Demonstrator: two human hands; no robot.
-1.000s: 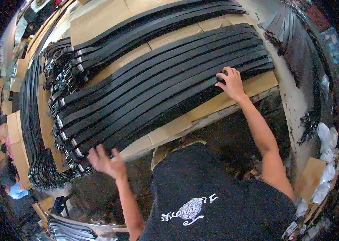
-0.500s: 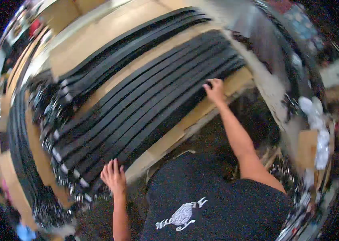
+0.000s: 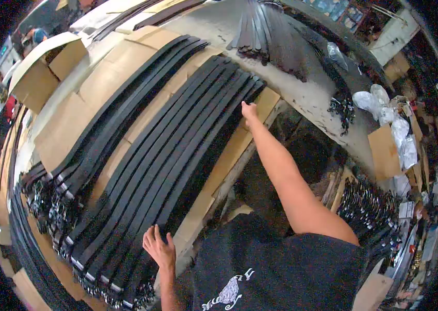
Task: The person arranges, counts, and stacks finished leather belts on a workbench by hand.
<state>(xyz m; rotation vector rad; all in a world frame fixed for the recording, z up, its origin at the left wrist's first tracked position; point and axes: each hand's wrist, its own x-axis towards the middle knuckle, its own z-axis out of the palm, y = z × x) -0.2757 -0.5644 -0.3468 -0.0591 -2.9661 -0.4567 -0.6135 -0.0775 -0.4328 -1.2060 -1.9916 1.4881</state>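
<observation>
Rows of black belts point(image 3: 177, 135) lie side by side in stacks on cardboard, running diagonally, with shiny metal buckles point(image 3: 110, 295) at their lower left ends. My left hand point(image 3: 160, 248) is by the near edge of the closest stack, toward the buckle end. Its fingers are stretched and the thumb stands apart; nothing shows in it. My right hand point(image 3: 249, 111) is at the same stack's near edge, toward the far end. Its fingers are curled in against the belts, and what is inside them is hidden.
A second group of black belts point(image 3: 131, 93) lies beyond on the cardboard point(image 3: 68, 124). More belts point(image 3: 37, 259) run along the left. An open carton point(image 3: 43, 78) stands at upper left. Belts with buckles point(image 3: 369, 212) and plastic-wrapped bundles point(image 3: 379, 101) are at right.
The view has swung, so the belts run more steeply. My right hand's fingers have drawn in closer together at the belts' edge. My left hand remains spread near the buckle end.
</observation>
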